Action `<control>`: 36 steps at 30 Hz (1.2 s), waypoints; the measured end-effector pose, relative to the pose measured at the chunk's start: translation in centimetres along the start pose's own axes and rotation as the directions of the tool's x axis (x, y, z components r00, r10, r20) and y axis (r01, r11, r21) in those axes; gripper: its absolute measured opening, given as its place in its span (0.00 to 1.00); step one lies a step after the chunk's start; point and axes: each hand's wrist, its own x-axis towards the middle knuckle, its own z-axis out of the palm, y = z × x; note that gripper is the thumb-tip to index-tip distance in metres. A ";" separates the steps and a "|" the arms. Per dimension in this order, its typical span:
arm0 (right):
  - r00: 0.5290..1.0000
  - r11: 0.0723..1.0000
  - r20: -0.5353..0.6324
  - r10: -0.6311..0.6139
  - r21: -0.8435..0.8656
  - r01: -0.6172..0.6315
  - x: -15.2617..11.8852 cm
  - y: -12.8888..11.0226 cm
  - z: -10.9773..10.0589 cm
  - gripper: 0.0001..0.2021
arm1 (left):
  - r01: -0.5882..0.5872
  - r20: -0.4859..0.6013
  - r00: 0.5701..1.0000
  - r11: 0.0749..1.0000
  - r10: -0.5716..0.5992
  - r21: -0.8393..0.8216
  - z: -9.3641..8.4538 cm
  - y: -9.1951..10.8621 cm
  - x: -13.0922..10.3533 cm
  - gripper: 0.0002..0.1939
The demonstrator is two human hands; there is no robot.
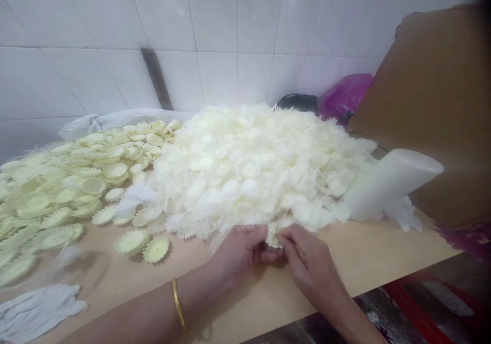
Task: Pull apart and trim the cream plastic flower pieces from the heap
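White tiled wall (215,21) behind, tan counter (238,316) below, and here's the pale ruffled piece (273,235), right between both hands, left hand (240,249) and right hand (312,264) pinching it by fingertips, just in front of the white heap (249,165)!

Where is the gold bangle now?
In the head view, the gold bangle is around the wrist behind the left hand, low, left of centre, over the table.
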 end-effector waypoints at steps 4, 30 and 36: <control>1.000 1.000 0.004 0.009 0.013 -0.009 -0.3 0.2 0.2 0.08 | 0.026 -0.067 0.997 0.999 -0.028 -0.033 0.3 0.1 0.1 0.09; 0.982 0.946 0.177 0.067 0.303 -0.119 -2.6 1.1 -0.8 0.08 | -0.083 0.094 0.994 0.915 0.050 0.394 0.5 -0.9 -1.2 0.09; 0.975 0.920 0.203 0.096 0.355 -0.165 -2.2 0.6 -0.9 0.08 | -0.230 0.118 0.973 0.860 0.197 0.455 0.9 -1.2 -1.4 0.05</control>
